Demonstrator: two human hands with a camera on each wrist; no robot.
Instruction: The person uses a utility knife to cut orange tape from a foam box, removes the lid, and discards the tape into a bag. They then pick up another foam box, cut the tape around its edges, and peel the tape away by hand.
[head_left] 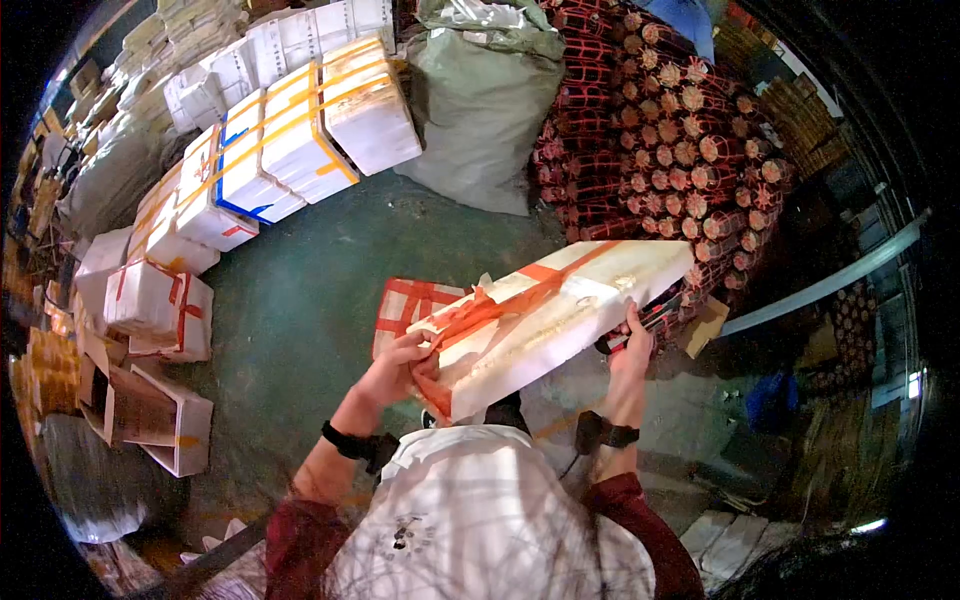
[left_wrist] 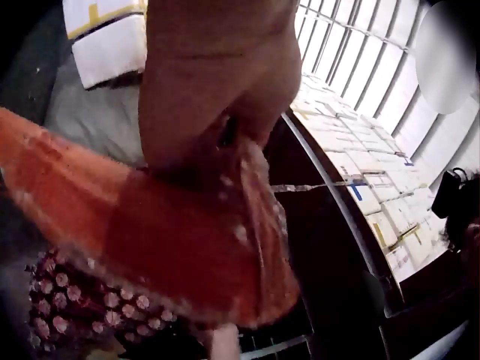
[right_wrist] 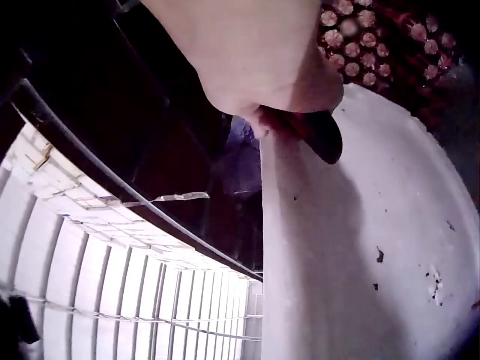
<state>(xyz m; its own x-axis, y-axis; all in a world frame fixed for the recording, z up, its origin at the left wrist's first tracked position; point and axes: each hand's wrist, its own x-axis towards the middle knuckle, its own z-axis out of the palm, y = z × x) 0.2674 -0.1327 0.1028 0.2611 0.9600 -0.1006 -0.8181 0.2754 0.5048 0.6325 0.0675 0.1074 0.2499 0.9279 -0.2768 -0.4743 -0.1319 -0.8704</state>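
Note:
A white foam board with orange-red tape is held tilted in front of the body. My left hand pinches the loose, crumpled tape at the board's left end. In the left wrist view a wide band of this tape hangs from the fingers. My right hand grips the board's right edge, thumb up along its side. A dark, rounded object with some red juts from under the right hand in the right wrist view; I cannot tell what it is. The right fingers are mostly hidden.
A foam box with red tape sits on the green floor beyond the board. Taped foam boxes line the left and back. A large grey-green sack stands ahead, beside a high pile of red-netted bundles.

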